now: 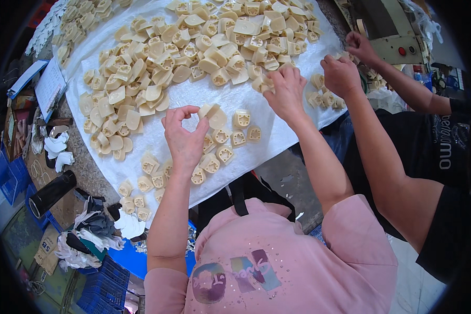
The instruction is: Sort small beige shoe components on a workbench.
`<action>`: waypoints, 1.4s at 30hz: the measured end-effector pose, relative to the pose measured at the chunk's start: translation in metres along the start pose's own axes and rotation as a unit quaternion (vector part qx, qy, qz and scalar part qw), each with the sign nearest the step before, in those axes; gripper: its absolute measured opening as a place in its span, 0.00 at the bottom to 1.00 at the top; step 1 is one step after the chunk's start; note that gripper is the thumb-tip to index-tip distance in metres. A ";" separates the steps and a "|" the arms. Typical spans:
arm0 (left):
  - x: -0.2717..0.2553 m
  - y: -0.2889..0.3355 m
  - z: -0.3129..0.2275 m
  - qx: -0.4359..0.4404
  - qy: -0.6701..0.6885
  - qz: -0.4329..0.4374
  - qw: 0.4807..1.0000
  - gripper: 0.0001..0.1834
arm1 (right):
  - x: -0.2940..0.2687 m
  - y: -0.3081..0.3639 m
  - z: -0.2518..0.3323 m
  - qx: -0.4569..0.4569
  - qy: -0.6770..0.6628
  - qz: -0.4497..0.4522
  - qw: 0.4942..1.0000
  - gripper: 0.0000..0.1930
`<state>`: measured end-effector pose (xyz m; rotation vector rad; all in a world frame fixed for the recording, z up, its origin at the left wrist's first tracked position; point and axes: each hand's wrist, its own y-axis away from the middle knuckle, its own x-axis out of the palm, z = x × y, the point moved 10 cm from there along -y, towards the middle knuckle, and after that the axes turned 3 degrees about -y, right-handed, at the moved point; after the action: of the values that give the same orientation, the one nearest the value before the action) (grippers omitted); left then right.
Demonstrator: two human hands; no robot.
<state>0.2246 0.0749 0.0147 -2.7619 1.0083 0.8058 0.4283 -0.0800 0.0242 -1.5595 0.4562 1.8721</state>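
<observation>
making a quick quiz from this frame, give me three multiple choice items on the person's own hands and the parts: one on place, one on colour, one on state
1. Where is the right hand?
A. at the near edge of the big pile of parts
B. on the black cylinder
C. off the sheet, on the floor

2. What colour are the plastic parts?
A. bright blue
B. cream
C. black

3. What is the state of the left hand?
A. flat and empty on the white sheet
B. closed in a fist around a glove
C. raised, finger and thumb pinching one cream part

Answers:
1 A, its fingers curl on parts at the pile's near rim.
2 B, every piece on the sheet is pale cream.
3 C, one part sits at its fingertips above the small row of sorted pieces.
</observation>
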 end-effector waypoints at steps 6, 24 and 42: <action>0.010 0.014 0.006 -0.016 0.003 0.022 1.000 0.12 | 0.014 0.075 0.008 0.030 -0.122 0.176 0.976 0.14; 0.021 0.036 0.048 -0.202 0.246 0.033 0.947 0.11 | 0.036 0.102 0.021 -0.026 -0.104 0.173 0.979 0.18; 0.015 0.043 0.047 -0.222 0.316 0.039 0.922 0.12 | 0.005 0.095 0.026 0.030 -0.148 0.101 0.983 0.17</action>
<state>0.1862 0.0454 -0.0293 -3.5121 1.1370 0.1229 0.3448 -0.1312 0.0123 -1.2038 0.5449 2.1809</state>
